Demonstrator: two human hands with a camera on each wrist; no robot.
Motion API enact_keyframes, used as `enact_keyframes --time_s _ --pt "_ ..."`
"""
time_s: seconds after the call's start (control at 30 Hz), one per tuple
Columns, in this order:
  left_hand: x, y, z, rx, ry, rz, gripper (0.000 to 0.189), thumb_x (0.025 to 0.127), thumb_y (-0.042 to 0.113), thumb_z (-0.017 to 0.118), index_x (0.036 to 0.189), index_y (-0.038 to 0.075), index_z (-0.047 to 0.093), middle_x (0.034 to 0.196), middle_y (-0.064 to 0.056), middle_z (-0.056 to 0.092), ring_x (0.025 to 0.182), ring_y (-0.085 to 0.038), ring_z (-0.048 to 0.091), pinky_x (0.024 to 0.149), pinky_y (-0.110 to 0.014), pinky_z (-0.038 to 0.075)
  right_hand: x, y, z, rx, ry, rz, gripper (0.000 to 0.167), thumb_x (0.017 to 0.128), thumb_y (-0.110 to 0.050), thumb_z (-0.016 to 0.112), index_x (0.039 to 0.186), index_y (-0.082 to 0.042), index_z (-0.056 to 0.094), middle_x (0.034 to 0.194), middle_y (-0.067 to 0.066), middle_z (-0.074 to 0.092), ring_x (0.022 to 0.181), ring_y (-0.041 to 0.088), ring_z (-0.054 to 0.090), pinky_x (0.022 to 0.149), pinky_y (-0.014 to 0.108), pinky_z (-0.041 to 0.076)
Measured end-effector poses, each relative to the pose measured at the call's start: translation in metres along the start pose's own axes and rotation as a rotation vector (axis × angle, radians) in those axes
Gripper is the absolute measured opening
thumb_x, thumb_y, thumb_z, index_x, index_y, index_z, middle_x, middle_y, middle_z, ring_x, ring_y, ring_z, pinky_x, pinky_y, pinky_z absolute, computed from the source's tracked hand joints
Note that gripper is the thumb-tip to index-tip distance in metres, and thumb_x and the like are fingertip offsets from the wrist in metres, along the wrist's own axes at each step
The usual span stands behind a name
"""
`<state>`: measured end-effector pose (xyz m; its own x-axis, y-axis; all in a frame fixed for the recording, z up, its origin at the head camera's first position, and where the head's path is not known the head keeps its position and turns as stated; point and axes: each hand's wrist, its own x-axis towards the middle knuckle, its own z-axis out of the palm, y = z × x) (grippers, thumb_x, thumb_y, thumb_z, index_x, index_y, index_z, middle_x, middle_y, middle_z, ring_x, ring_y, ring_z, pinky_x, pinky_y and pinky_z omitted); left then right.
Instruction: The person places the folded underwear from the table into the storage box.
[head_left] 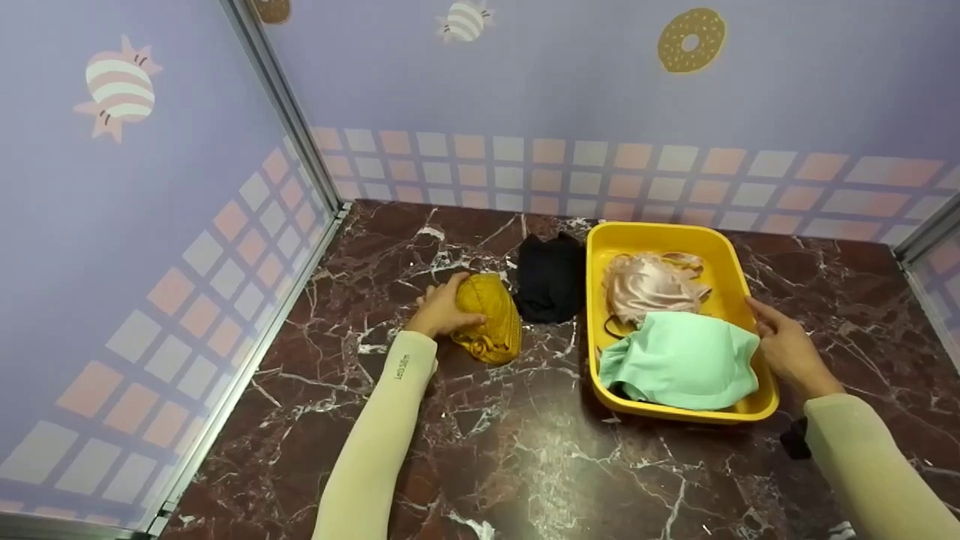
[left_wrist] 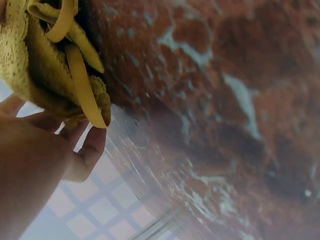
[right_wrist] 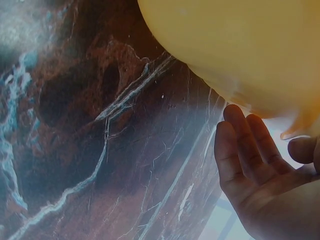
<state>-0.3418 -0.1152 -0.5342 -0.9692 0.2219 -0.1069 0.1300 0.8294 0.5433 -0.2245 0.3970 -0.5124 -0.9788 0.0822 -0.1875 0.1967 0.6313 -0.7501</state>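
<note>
In the head view, my left hand (head_left: 444,309) grips a folded mustard-yellow bra (head_left: 491,311), thumb on the near side and fingers on the far side. Its lacy cup and loose straps (left_wrist: 82,87) show in the left wrist view, close over the tabletop. My right hand (head_left: 791,349) is at the right rim of a yellow plastic basin (head_left: 660,232); in the right wrist view its fingers (right_wrist: 245,142) are fairly straight beside the basin wall. Inside the basin lie a pink satin bra (head_left: 649,285) and a mint-green folded garment (head_left: 686,360), which partly covers a dark item.
A folded black garment (head_left: 551,277) lies between the yellow bra and the basin, close to the basin's left wall. The dark red marbled tabletop (head_left: 487,450) is bounded by a patterned back wall (head_left: 510,90) and a left panel (head_left: 165,187) with metal framing.
</note>
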Motion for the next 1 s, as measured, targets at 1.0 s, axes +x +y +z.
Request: enact_keyframes --time_s 1.0 --pt "-0.01 0.029 -0.028 -0.114 0.27 0.291 0.072 0.074 0.027 0.082 0.135 0.026 0.045 0.133 -0.009 0.051 0.119 -0.028 0.047 0.099 -0.045 0.036 -0.001 -0.001 0.0 0.024 -0.015 0.002 0.053 0.1 -0.004 0.024 0.152 -0.011 0.014 0.151 0.027 0.016 0.133 0.047 0.02 0.102 0.062 0.019"
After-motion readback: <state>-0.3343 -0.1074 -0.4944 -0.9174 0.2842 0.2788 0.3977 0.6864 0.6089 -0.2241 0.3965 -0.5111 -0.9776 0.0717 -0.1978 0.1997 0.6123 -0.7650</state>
